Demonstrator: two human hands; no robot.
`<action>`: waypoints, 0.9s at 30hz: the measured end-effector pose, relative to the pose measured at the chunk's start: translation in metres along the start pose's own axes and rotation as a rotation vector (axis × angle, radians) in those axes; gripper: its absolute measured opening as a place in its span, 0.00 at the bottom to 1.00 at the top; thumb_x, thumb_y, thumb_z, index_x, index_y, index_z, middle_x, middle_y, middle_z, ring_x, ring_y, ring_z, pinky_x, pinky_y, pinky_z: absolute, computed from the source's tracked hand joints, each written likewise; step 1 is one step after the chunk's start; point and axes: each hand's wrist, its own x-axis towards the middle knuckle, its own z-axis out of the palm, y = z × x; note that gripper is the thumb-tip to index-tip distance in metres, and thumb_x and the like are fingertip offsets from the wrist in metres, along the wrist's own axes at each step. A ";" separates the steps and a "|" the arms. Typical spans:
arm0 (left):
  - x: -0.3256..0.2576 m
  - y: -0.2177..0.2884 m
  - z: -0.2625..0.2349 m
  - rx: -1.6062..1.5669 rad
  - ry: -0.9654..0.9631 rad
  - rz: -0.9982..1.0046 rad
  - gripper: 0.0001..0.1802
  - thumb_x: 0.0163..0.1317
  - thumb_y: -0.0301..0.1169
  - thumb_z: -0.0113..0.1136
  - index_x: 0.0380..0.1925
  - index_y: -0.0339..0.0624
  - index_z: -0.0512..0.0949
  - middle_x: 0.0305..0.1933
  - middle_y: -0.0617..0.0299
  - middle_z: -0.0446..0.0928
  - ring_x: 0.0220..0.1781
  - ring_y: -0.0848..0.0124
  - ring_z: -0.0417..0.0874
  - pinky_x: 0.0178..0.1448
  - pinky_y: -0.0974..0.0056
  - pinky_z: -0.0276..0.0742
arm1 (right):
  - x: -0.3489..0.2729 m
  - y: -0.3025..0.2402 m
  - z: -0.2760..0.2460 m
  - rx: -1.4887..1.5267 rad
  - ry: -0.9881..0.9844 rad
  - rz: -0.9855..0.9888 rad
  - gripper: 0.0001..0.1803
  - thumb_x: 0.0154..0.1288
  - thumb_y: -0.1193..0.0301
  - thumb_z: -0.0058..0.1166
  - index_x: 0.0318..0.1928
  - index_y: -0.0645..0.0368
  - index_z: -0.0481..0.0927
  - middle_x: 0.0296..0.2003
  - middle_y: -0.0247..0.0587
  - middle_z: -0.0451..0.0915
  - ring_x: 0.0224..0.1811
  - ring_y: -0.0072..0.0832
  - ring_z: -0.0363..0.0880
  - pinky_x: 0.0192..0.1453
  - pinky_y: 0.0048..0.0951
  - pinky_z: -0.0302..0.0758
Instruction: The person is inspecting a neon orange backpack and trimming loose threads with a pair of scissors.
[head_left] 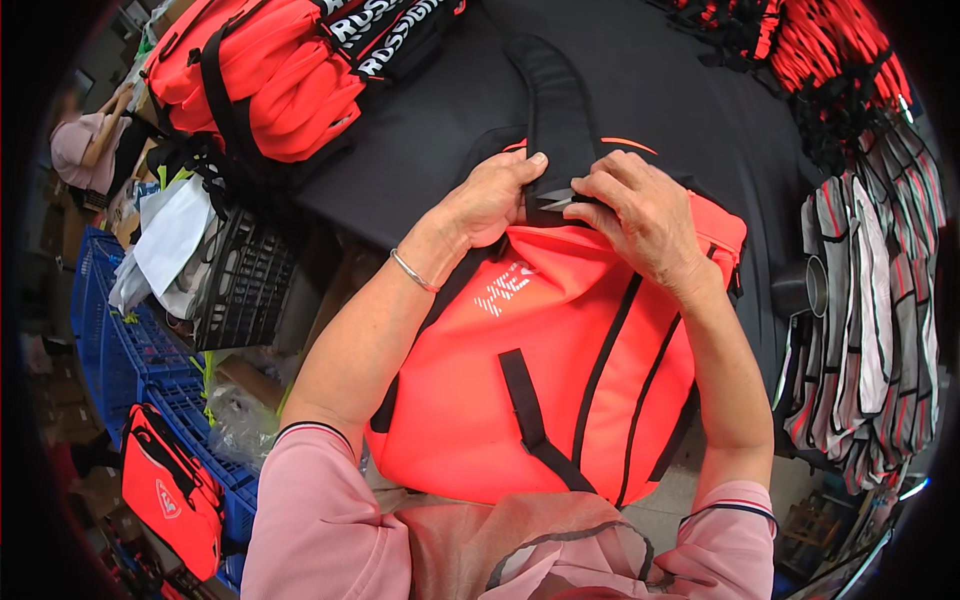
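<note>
A bright orange-red backpack point(470, 400) with black zips and a black webbing strap point(520, 400) lies in front of me, its top on the dark table. My left hand point(488, 198) grips the base of the padded black shoulder strap point(560, 95), thumb on top; its other fingers are partly hidden. Closed around small metal thread snips point(556, 199), my right hand point(640, 212) is at the bag's top edge. The pointed blades face left, against the black fabric by the strap base. Whether they touch a thread is too small to tell.
More orange-red bags point(270, 90) are piled at the far left. Beside the table stand a black basket point(245, 285) with papers and blue crates point(110, 310). Grey striped pieces point(860, 300) hang at the right, near a metal cup point(815, 285). Another person point(90, 150) works far left.
</note>
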 end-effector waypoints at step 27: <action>0.003 -0.003 -0.006 -0.103 -0.004 0.017 0.10 0.74 0.36 0.54 0.41 0.41 0.71 0.42 0.63 0.77 0.43 0.71 0.85 0.50 0.59 0.87 | -0.008 0.004 -0.001 0.272 -0.034 0.242 0.13 0.57 0.64 0.68 0.36 0.58 0.81 0.32 0.34 0.77 0.30 0.31 0.79 0.32 0.30 0.75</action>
